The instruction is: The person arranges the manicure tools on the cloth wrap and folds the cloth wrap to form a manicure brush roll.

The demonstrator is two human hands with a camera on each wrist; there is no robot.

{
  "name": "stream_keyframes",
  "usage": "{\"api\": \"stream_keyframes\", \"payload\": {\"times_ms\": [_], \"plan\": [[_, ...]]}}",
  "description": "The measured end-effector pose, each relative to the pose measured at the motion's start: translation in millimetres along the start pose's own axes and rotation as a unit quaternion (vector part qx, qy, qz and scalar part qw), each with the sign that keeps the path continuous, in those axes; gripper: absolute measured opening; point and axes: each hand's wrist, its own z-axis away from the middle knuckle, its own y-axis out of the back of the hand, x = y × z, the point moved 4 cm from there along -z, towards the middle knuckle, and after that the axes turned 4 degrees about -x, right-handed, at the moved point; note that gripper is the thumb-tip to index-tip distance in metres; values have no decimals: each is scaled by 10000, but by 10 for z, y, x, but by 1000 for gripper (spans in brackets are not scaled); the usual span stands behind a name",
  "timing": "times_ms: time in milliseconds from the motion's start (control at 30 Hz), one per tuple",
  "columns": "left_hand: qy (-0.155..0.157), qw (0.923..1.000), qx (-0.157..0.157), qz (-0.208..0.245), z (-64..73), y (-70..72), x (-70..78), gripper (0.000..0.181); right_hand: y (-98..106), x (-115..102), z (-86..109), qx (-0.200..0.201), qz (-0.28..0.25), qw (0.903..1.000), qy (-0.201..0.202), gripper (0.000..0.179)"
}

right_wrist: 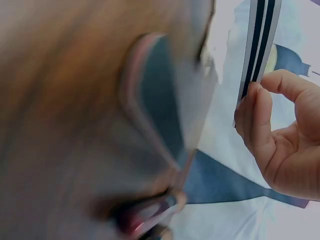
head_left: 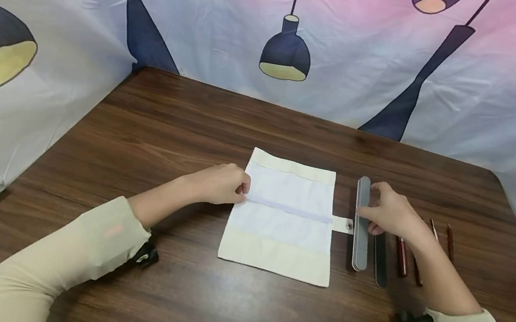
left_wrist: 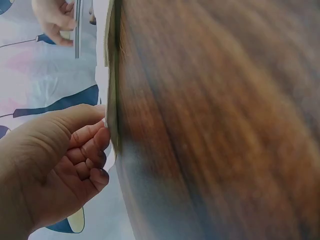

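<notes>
A cream and white cloth pouch (head_left: pixel 284 225) lies unfolded on the table, a pocket seam across its middle and a snap strap (head_left: pixel 342 225) out to the right. At its left edge, my left hand (head_left: pixel 225 184) pinches the fabric between thumb and fingers, seen close up in the left wrist view. My right hand (head_left: pixel 391 213) holds a small stack of grey nail files (head_left: pixel 360 247) by the side, upright above the strap's end. The right wrist view shows the layered edges of these files (right_wrist: pixel 258 45) between thumb and fingertips.
Right of the stack a dark nail file (head_left: pixel 379 263) lies on the wooden table (head_left: pixel 185 118). Beyond it are a shiny red pen-like tool (head_left: pixel 401 256) and several slim sticks (head_left: pixel 450 243), partly hidden by my right forearm. A lamp-patterned cloth (head_left: pixel 223 24) hangs behind.
</notes>
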Motion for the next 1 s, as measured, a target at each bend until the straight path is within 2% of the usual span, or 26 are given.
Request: {"api": "stream_keyframes", "payload": {"times_ms": [333,600,833,1000], "plan": [[5,10000,44,-10,3,19,3,6,92,-370,-251,347,-497,9980,177,76],[-2,10000,36,16,15,30,22,7,125,-669,-520,699,-1127,9908,282,69],[-29,10000,64,-21,10,33,21,6,63,-914,-780,1019,-1716,9795,265,68],[28,10000,11,-45,8,28,25,7,-61,-1029,-920,1337,-2290,9636,329,67]]}}
